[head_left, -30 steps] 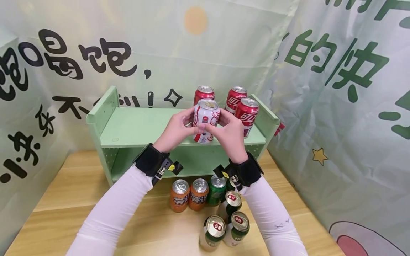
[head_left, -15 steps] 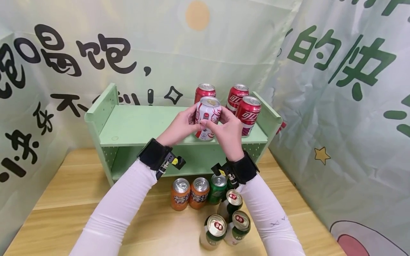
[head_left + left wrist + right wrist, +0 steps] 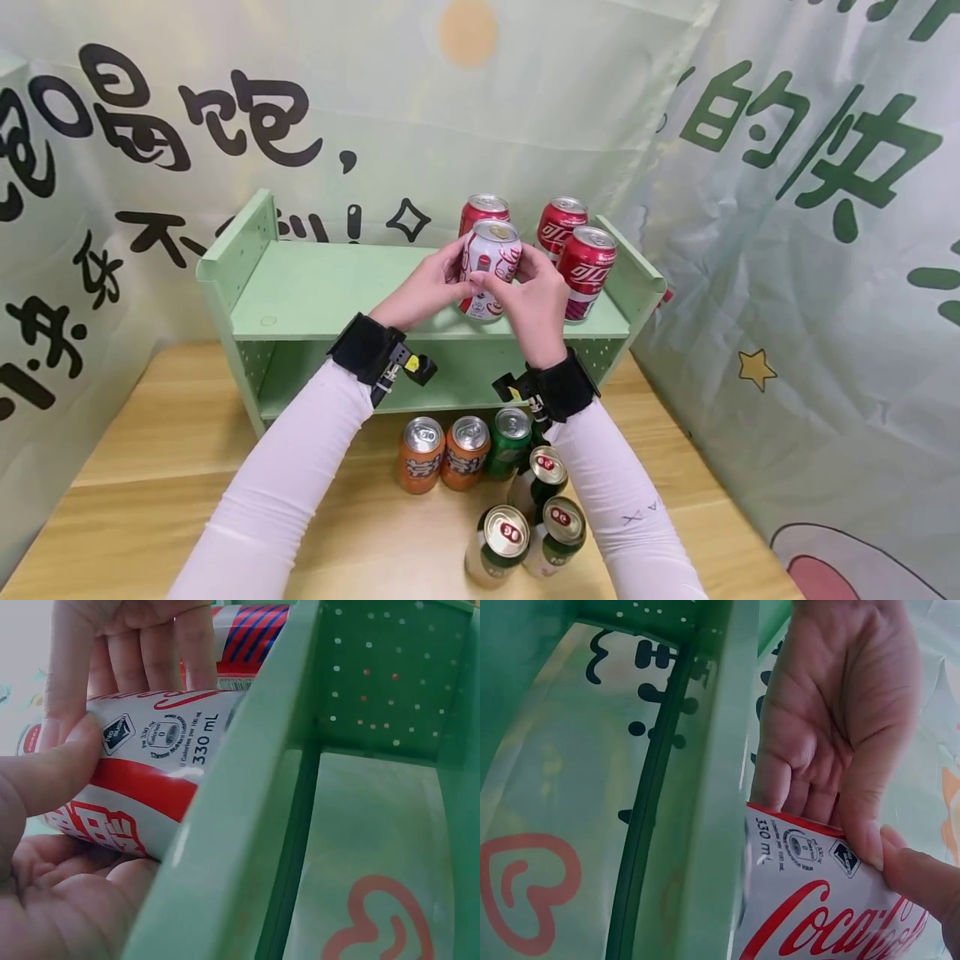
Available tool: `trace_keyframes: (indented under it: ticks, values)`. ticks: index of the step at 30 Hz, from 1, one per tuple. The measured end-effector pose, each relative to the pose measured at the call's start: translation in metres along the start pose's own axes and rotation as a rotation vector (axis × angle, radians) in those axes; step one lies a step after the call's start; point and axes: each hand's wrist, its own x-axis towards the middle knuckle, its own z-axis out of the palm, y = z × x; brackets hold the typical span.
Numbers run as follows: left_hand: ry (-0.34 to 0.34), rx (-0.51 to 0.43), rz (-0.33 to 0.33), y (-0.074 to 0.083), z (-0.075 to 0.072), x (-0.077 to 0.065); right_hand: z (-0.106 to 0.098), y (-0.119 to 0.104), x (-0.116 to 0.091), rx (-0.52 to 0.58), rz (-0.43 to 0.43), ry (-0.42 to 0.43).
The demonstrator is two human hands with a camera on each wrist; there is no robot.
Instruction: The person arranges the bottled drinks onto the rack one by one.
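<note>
A white and red Coca-Cola can (image 3: pixel 491 262) stands upright at the front edge of the green rack's upper shelf (image 3: pixel 330 287). My left hand (image 3: pixel 427 287) grips its left side and my right hand (image 3: pixel 536 296) its right side, both thumbs meeting across the front. In the left wrist view, the can (image 3: pixel 161 750) shows its 330 mL marking close beside the shelf edge. The right wrist view has the can's (image 3: pixel 825 900) red lettering, with thumbs pressed to its side. A red can (image 3: pixel 486 208) is just behind, partly hidden by the white one.
Two more red cans, one at the back (image 3: pixel 564 221) and one in front (image 3: pixel 587 271), stand right of my right hand. On the wooden table (image 3: pixel 165 458) below are orange cans (image 3: pixel 422 458), a green can (image 3: pixel 510 446) and several dark green and white cans (image 3: pixel 498 542). Printed cloth (image 3: pixel 405 100) surrounds the rack.
Both hands have shifted the white can slightly back from the shelf's front edge, keeping their grip. The head view has tilted a little. The other cans stay where they were.
</note>
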Motion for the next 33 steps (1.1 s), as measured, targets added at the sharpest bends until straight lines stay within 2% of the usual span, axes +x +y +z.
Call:
trace_keyframes:
  ticks: [5, 9, 13, 17, 19, 22, 24, 27, 30, 33]
  values:
    - [0.031, 0.09, 0.0, 0.001, 0.003, 0.0, 0.0, 0.002, 0.0, -0.044, 0.001, 0.022]
    - [0.04, 0.166, 0.019, 0.001, 0.005, -0.002, -0.001, 0.001, 0.0, -0.091, -0.012, 0.0]
    - [0.033, 0.176, 0.032, -0.001, 0.004, -0.007, -0.005, -0.004, 0.0, -0.153, -0.03, -0.031]
    - [0.013, 0.181, 0.056, -0.003, 0.002, -0.019, -0.009, -0.01, -0.004, -0.152, -0.076, -0.014]
    - [0.016, 0.221, 0.055, -0.002, 0.002, -0.027, -0.01, -0.012, -0.011, -0.127, -0.107, 0.004]
    - [0.05, 0.302, 0.035, 0.0, 0.002, -0.042, -0.011, -0.018, -0.023, -0.073, -0.159, 0.016]
    - [0.075, 0.321, 0.025, 0.002, 0.002, -0.053, -0.011, -0.022, -0.032, -0.034, -0.197, 0.003]
    - [0.126, 0.25, 0.045, 0.004, 0.002, -0.066, -0.012, -0.029, -0.044, 0.008, -0.239, -0.044]
    - [0.182, 0.139, 0.108, 0.005, 0.002, -0.075, -0.012, -0.033, -0.053, 0.014, -0.273, -0.107]
    - [0.215, 0.069, 0.152, 0.004, 0.001, -0.083, -0.011, -0.033, -0.059, 0.005, -0.286, -0.167]
